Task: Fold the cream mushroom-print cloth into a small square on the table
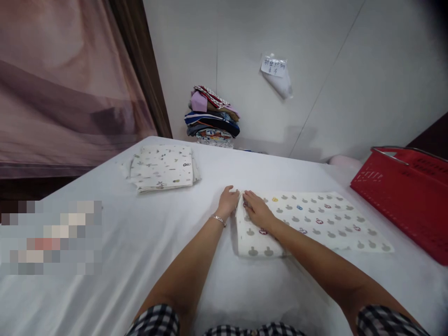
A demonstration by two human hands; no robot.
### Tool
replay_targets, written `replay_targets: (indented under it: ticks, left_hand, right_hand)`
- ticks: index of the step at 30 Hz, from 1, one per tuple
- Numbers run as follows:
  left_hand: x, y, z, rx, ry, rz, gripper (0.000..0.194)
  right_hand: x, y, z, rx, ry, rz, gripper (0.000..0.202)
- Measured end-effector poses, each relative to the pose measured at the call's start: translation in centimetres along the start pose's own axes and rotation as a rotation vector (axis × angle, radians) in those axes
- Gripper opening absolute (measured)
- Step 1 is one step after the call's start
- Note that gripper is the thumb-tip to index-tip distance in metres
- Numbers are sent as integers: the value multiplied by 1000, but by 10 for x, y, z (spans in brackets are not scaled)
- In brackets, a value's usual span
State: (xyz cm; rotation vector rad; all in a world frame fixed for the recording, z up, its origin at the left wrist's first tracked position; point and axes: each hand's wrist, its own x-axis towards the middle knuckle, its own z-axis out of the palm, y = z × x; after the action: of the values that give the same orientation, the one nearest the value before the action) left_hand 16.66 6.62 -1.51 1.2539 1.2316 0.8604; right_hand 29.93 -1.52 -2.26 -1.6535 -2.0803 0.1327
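The fingers of the left hand [228,203] meet the left edge of a white rectangular cloth printed with grey fruit-like shapes and a few coloured ones [345,233]; whether they pinch it, I cannot tell. The fingers of the right hand [258,210] lie close together over the cloth's upper left corner, their grip also unclear. From there the cloth stretches rightward, flat on the white-covered table [168,261]. Left of the fingers and farther off lies a folded stack of white fabric with small dark prints [163,165]. Well to their right stands a red perforated plastic basket with a metal handle [409,186], its inside hidden. Straight beyond them rises a pile of folded multicoloured textiles [212,119]. Higher, beyond and rightward, a clear plastic sleeve [285,86] on the pale wall [318,37] carries a white paper label [274,66], handwritten in Chinese characters, too small to read surely.
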Motion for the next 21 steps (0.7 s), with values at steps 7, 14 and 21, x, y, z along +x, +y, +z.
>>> replay_targets:
  ticks: [7,14,21]
  left_hand:
    - [8,-6,-8,159,-88,82,52]
    - [13,-11,-10,253,-182,199,69]
    - [4,-2,-8,501,-126,235,56]
  right_hand:
    - [5,-12,3,-65,-142,33,58]
    - [10,4,0,291,-169,129,70]
    - [9,12,-15,544,-194,180,79]
